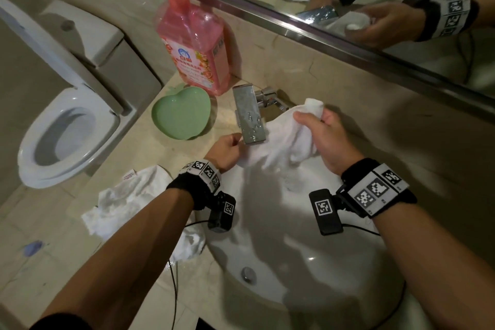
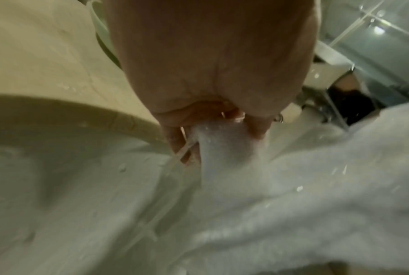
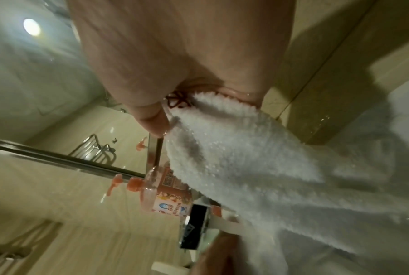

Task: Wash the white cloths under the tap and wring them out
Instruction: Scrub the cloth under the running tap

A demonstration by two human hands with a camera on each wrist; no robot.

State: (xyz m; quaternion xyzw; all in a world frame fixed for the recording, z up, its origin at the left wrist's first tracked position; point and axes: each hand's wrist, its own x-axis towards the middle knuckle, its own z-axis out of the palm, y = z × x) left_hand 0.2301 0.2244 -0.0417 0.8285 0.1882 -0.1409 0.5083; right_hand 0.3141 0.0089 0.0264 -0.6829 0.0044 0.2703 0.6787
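Right now you are stretching one white cloth (image 1: pixel 281 142) between both hands under the tap (image 1: pixel 250 115), over the sink (image 1: pixel 308 262). Your left hand (image 1: pixel 227 150) is pinching one end, the fingers curled round a bunched neck of fabric, and your right hand (image 1: pixel 321 136) is clenching the other end, with a rolled tip poking out above the fist.

The risks, as I am judging them: the terry pile is looking soaked and heavy, so a loosening pinch on the left could be letting that end slide into the basin. Twisting this close to the square metal spout, you could be knocking your knuckles or snagging the loops on its hard edge. Water wrung sideways may be running onto the smooth stone counter (image 1: pixel 128 249), where a second crumpled cloth (image 1: pixel 128 201) is lying, and toward the cables hanging from your wrists.

The sink is glossy, rounded porcelain; the pink soap bottle (image 1: pixel 195 45) is clear plastic.
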